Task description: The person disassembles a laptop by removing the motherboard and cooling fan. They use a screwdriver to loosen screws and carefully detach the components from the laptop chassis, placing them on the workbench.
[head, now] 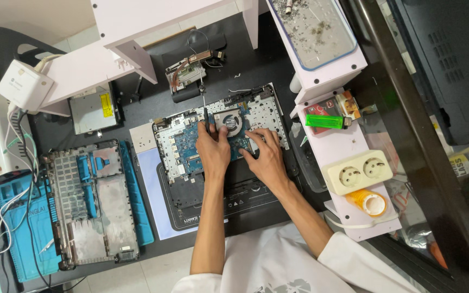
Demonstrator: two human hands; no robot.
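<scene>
Left hand (213,149) grips a screwdriver (206,113) upright beside the laptop motherboard's (191,149) fan (229,120); right hand (264,154) lies flat, steadying it. Unscrewing seems underway; next needs careful tip seating.

Under your left hand (213,149) and right hand (264,157) lies an opened laptop (191,157): blue circuit board, dull silver metal, matt black plastic frame. The screwdriver (205,108) has a thin bright metal shaft. The table (137,252) looks matt black. The double socket (356,172) near its right edge is smooth cream plastic; the lighter (324,121), glossy green.
</scene>
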